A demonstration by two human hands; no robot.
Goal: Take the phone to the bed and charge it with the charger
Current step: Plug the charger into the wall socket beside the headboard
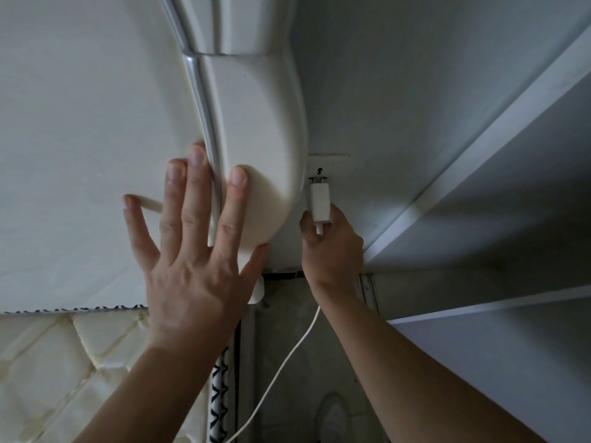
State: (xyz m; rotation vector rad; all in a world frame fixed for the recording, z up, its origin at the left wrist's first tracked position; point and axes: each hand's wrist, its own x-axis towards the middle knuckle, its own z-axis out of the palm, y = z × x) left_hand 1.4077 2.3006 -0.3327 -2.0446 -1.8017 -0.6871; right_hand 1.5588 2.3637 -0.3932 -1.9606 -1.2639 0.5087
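Pressing my left hand [188, 254] flat against the cream headboard [252, 129] of the bed, I am spreading the fingers wide, with nothing held in them. The fingertips are resting on the rounded lower corner of the headboard, and the little finger is lying out on the pale panel beside it.

My right hand [331, 244] is gripping the white charger [319, 201] around its lower end, thumb and fingers closed on the plug body. I am holding its two metal prongs right at the wall socket [326, 169], which is sitting low on the grey wall just beside the headboard's edge; whether the prongs are partly in, I cannot tell. The white cable [287, 359] is running out of the bottom of the charger, passing behind my wrist and hanging down toward the floor in the gap between the quilted mattress [64, 362] and the white shelf [479, 155] on the right. The phone is out of sight.
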